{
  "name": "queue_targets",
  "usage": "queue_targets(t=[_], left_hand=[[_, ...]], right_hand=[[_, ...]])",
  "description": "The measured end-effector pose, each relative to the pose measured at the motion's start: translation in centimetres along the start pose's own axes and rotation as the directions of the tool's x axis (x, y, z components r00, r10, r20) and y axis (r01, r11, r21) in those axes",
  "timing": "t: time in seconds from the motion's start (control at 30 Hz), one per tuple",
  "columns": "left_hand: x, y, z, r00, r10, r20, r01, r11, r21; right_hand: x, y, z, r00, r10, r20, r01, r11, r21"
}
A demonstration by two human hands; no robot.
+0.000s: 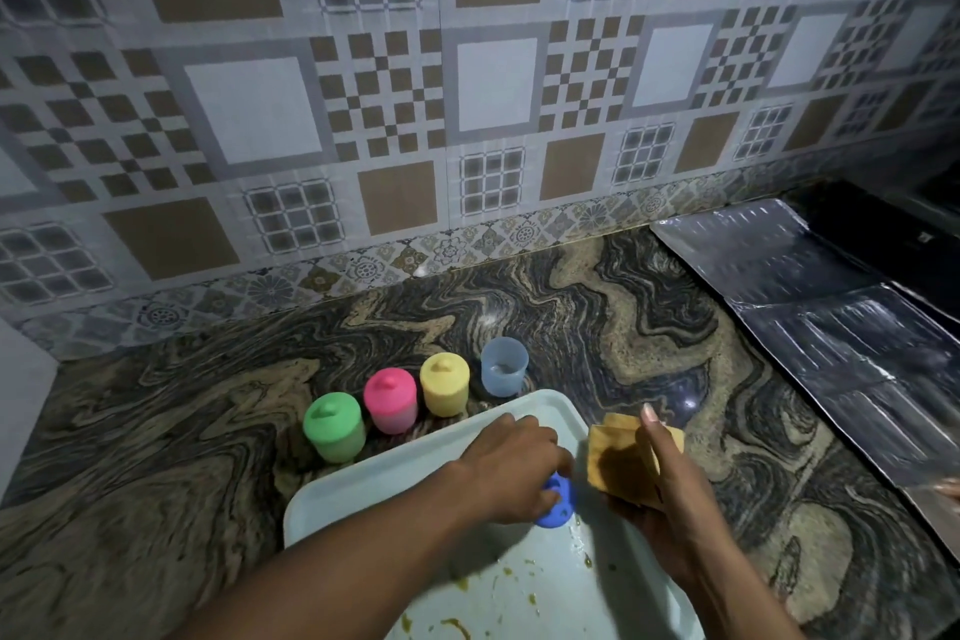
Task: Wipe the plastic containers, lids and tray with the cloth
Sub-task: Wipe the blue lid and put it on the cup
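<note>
A pale tray (363, 489) with yellowish smears lies on the marble counter at the bottom centre. My left hand (514, 468) grips a blue lid (558, 507) over the tray. Just to its right, my right hand (665, 499) holds a folded yellow cloth (613, 457), thumb raised along it. Behind the tray stand a row of small containers: green (335, 426), pink (390, 399) and yellow (444, 384), each with its lid on, and a blue container (504, 365) without a lid.
Silver foil sheets (831, 307) cover the counter at the right. A patterned tiled wall (467, 94) rises behind. Marble counter surface (156, 431) stretches to the left of the containers.
</note>
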State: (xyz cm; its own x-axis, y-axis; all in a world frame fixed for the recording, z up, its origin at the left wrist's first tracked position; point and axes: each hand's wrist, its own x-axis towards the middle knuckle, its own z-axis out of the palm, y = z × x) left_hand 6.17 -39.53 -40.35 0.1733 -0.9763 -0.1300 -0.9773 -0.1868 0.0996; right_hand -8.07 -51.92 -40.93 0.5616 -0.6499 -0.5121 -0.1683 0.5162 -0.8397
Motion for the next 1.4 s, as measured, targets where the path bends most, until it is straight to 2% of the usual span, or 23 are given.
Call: queue_targets(t=[0.1,0.23,0.33,0.4,0.47,0.5,0.57,0.63,0.7,0.8,0.83,0.87,0.93,0.97,1.0,1.03,1.1,1.17,1.3,1.4], left_hand=[[0.1,0.5,0.1,1.0,0.008,0.025,-0.008,1.0,0.014],[0.0,0.5,0.3,1.0,0.016,0.012,-0.016,0.999,0.041],[0.0,0.3,0.8,1.0,-0.014,-0.014,0.014,0.999,0.04],[-0.2,0.1,1.3,0.996,-0.071,-0.062,0.069,0.997,-0.031],[-0.3,-0.3,1.7,0.98,-0.14,-0.144,0.111,0.975,-0.191],[-0.3,-0.4,1.7,0.968,-0.157,-0.198,0.101,0.959,-0.266],[-0.3,-0.7,1.9,0.941,-0.156,-0.3,0.057,0.947,-0.316],[-0.3,-0.9,2.0,0.92,-0.128,-0.372,0.026,0.963,-0.268],[-0.7,-1.2,2.3,0.891,-0.106,-0.441,0.015,0.979,-0.205],[-1.6,-2.2,3.0,0.852,-0.149,-0.502,0.045,0.976,-0.214],[-1.8,-2.6,3.1,0.826,-0.185,-0.532,0.061,0.968,-0.242],[-1.9,-2.9,2.9,0.796,-0.221,-0.564,0.077,0.961,-0.267],[-1.9,-3.2,2.1,0.748,-0.26,-0.61,0.104,0.955,-0.279],[-1.9,-3.2,1.6,0.732,-0.259,-0.63,0.105,0.957,-0.272],[-1.9,-3.1,1.2,0.717,-0.256,-0.648,0.101,0.958,-0.267],[-2.0,-2.9,0.9,0.703,-0.25,-0.666,0.093,0.96,-0.263],[-2.3,-2.2,0.6,0.683,-0.223,-0.696,0.062,0.967,-0.248],[-2.3,-1.3,0.5,0.671,-0.187,-0.717,0.035,0.975,-0.222],[-2.1,-0.1,-0.1,0.662,-0.181,-0.727,0.044,0.978,-0.204],[-2.8,-0.2,-0.8,0.692,-0.235,-0.682,0.061,0.961,-0.269]], right_hand=[[-0.6,0.7,-0.8,0.998,-0.014,-0.063,0.013,1.0,-0.023],[-0.8,2.0,-0.8,0.99,-0.082,-0.113,0.062,0.983,-0.173],[-0.6,2.9,-0.6,0.964,-0.252,-0.09,0.207,0.917,-0.342],[-0.7,3.4,-0.4,0.907,-0.421,-0.004,0.362,0.784,-0.505],[-1.0,3.8,0.1,0.809,-0.576,0.122,0.511,0.583,-0.632],[-0.9,4.1,0.2,0.75,-0.631,0.198,0.575,0.474,-0.668],[-0.4,5.0,0.2,0.68,-0.657,0.326,0.644,0.324,-0.693],[0.3,5.7,0.0,0.642,-0.662,0.387,0.67,0.239,-0.703],[0.7,5.6,-0.1,0.567,-0.687,0.454,0.725,0.154,-0.672],[-0.1,5.7,-0.2,0.48,-0.653,0.585,0.809,0.072,-0.583],[-0.4,5.7,-0.4,0.496,-0.634,0.593,0.813,0.1,-0.573],[-0.4,5.7,-0.7,0.539,-0.62,0.57,0.808,0.19,-0.558],[-0.7,5.1,-1.6,0.745,-0.563,0.358,0.656,0.524,-0.543],[-0.7,4.8,-2.0,0.846,-0.496,0.197,0.527,0.718,-0.455],[-0.4,4.3,-1.7,0.9,-0.43,0.066,0.428,0.848,-0.312],[-0.4,3.5,-0.8,0.933,-0.36,0.017,0.357,0.915,-0.189],[-1.2,1.5,2.0,0.98,-0.191,0.05,0.188,0.98,0.066],[-2.2,-0.2,4.2,0.981,-0.122,0.15,0.094,0.979,0.179],[-1.7,0.5,6.0,0.976,-0.181,0.121,0.17,0.981,0.095],[-1.5,0.7,5.7,0.96,-0.236,0.151,0.241,0.97,-0.019]])
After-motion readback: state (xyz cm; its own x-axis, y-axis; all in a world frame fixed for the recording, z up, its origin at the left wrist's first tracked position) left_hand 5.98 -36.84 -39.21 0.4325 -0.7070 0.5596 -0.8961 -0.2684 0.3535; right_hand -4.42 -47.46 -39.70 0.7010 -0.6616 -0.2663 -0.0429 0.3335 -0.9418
